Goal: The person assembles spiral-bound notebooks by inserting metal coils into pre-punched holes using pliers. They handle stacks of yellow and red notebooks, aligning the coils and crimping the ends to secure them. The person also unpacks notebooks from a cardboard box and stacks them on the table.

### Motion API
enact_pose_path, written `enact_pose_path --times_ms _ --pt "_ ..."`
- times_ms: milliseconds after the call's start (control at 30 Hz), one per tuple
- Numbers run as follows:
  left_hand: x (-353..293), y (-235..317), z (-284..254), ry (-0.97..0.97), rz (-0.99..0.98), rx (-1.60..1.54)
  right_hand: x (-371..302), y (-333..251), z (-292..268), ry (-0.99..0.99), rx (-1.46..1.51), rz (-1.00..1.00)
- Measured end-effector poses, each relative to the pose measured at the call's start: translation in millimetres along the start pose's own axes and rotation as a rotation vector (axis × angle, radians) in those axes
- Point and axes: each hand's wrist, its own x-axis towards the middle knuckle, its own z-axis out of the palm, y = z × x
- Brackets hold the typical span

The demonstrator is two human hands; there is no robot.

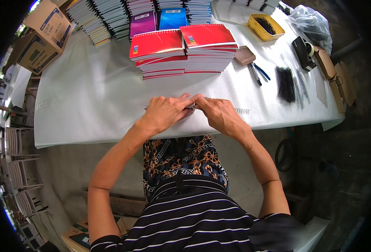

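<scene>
Close to the table's near edge, my left hand [163,111] and my right hand [222,114] meet at the fingertips. My left fingers are closed round a thin notebook [146,108], seen nearly edge-on and mostly hidden by the hand. A clear spiral binding coil [243,111] sticks out to the right from under my right hand, whose fingers pinch it at the notebook's edge. Just beyond the hands stand two stacks of red notebooks, a left stack [158,52] and a right stack [208,46].
Pliers [259,73] lie right of the stacks, near black coils [285,85] and clear coils [300,88]. A yellow tub [266,27], a tape dispenser [304,53] and an opened carton [338,82] sit farther right. Bound books [105,19] line the back; a cardboard box [42,40] stands left.
</scene>
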Motion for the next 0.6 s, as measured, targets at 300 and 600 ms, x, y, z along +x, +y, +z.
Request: enact_pose_path --times_ms 300,600 --pt "-14.0 3.3 -21.6 -0.179 0.036 -0.063 37.0 169.2 -78.7 0.145 -0.268 0.568" --pt "-31.4 -3.7 -8.4 0.053 0.033 0.137 46.7 199.0 -99.5 0.065 -0.045 0.709"
